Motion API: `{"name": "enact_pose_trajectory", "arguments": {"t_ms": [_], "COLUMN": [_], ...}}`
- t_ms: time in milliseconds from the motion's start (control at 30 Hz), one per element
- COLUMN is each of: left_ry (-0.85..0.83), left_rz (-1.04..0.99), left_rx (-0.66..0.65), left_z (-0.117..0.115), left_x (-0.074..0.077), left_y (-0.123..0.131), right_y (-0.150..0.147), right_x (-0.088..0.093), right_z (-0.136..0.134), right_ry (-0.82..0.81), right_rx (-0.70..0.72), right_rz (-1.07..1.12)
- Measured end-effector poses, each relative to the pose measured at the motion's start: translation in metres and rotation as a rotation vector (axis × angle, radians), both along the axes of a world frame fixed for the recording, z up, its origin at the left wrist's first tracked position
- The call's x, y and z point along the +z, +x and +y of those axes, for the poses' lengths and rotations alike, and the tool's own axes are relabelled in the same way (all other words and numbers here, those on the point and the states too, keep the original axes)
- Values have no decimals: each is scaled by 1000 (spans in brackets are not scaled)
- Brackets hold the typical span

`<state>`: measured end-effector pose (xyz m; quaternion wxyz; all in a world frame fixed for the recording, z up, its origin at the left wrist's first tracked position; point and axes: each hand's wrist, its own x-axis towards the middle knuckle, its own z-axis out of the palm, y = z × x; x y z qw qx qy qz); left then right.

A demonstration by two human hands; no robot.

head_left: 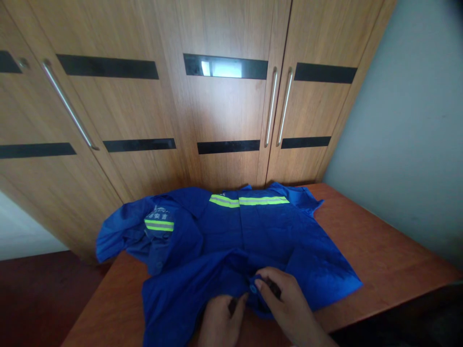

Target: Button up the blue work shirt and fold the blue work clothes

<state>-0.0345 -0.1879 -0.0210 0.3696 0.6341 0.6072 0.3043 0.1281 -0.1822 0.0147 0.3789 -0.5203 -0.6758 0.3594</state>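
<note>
At the far left, a dark red floor (29,294) is visible below a wooden wardrobe (224,111), which has black strips and metal handles (70,105) and stands along the far edge of the tabletop (365,236). The tabletop is reddish brown. Over its far left corner hangs a crumpled sleeve (115,230) of a blue jacket (267,231). White lettering (159,215) and a short yellow-green stripe (159,225) are near this sleeve.

The jacket lies spread from the left edge of the tabletop across its middle, and its lower part comes down toward the near edge, where the cloth is bunched. The left hand (221,320) is there, with thumb and fingers in a narrow position at the cloth; I cannot tell whether it grips it. Farther back, a long reflective band (249,200) crosses the jacket near the far edge.

Just right of the left thumb there is a round blue button (253,288). The right hand (284,299) pinches the cloth beside it between thumb and fingers. Farther right, a pointed corner of the jacket lies flat close to the near edge. A grey wall (408,140) borders the right edge.
</note>
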Motion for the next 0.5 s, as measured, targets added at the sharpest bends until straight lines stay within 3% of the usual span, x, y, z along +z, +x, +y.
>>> {"name": "enact_pose_trajectory", "arguments": {"t_ms": [133,333,400,500], "left_ry": [47,89,103,53], "left_rz": [116,189,213,260], "left_rx": [80,91,66,-12], "left_z": [5,-2,-7,-13], "left_x": [1,6,8,17], "left_y": [-11,-37,-46,-54], "right_y": [12,66,85,109], "right_x": [10,34,34,22], "right_z": [3,20,31,53], "right_ry": [-143,-180,-156,-71], "right_rx": [25,-282,-351,-396], "right_rz": [298,772,791,609]}}
